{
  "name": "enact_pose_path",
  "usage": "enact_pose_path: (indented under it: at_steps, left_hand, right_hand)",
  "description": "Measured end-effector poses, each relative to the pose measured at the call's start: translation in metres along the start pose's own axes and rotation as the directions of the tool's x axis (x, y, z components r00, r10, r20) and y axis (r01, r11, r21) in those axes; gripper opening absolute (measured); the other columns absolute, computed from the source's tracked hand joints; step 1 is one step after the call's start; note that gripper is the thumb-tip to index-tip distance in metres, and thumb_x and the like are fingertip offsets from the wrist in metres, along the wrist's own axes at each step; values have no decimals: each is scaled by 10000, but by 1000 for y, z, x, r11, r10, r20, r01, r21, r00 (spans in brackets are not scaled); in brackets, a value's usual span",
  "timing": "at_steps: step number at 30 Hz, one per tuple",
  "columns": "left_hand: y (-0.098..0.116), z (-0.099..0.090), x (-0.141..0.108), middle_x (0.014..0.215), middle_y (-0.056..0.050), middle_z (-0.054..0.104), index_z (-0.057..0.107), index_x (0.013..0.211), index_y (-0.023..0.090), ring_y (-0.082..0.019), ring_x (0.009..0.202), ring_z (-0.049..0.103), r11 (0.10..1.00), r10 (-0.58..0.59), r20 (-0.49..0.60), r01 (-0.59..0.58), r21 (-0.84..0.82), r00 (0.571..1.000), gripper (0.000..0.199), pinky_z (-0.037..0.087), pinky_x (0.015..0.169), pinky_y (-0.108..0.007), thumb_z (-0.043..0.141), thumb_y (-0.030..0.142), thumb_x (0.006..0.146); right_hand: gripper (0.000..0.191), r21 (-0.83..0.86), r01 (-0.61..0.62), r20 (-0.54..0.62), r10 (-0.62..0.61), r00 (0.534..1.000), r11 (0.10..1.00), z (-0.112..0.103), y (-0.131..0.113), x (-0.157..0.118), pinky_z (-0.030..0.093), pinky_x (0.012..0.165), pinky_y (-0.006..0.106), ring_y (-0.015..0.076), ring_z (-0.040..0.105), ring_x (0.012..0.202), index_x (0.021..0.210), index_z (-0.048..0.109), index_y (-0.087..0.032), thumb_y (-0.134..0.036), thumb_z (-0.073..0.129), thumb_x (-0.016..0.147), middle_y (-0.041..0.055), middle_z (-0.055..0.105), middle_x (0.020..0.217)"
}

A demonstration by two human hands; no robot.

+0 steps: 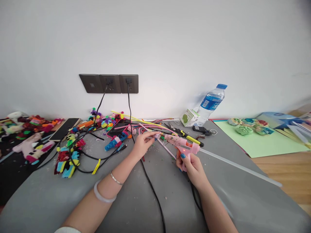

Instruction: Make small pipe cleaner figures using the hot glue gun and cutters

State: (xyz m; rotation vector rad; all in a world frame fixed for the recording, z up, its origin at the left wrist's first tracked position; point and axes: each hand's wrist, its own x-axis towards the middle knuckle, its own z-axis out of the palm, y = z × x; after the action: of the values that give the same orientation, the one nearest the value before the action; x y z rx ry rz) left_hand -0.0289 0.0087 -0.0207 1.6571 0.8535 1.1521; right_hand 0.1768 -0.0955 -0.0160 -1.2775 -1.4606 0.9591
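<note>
My right hand point(191, 168) is wrapped round the handle of a pink hot glue gun point(183, 145), its nozzle pointing left. A long clear glue stick point(243, 167) sticks out of the gun's back end. Just left of the nozzle, my left hand point(143, 144) is closed in a pinch on a small pale pink piece point(157, 135). Whether the nozzle touches that piece I cannot tell; the fingers partly cover it. Behind both hands lie pink and yellow pipe cleaners point(145, 123) and pliers with yellow-and-black handles point(191, 138).
Colourful fuzzy figures point(66, 158) and black cables point(150, 184) lie on the grey table point(121, 207). At the back stand a tilted water bottle point(211, 102) and a small box point(190, 117), near keys point(204, 130). Rosettes point(244, 130) rest on green paper point(274, 145). Wall sockets point(109, 83) hold two plugs.
</note>
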Motion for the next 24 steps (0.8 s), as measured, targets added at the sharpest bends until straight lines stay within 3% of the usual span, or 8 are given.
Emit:
enact_pose_path:
  at_steps: [13,24]
  left_hand:
    - [-3,-2,1,1115,-106,757,755,1114,162,-206,964,695,1000,-25,-33,24,-20,999,342,564,776,-278,597,162,811]
    - [1,-2,1,1137,-98,754,759,1115,170,-208,986,692,1000,-16,-9,16,-14,1000,321,557,805,-278,601,186,836]
  right_hand:
    - [638,-1,4,80,-4,997,1000,0,1,0,307,509,273,121,403,480,525,466,-199,-691,422,928,16,496,487]
    - [645,-30,-22,-8,22,1000,999,1,4,-1,297,485,267,118,389,467,534,495,-197,-717,432,911,10,480,473]
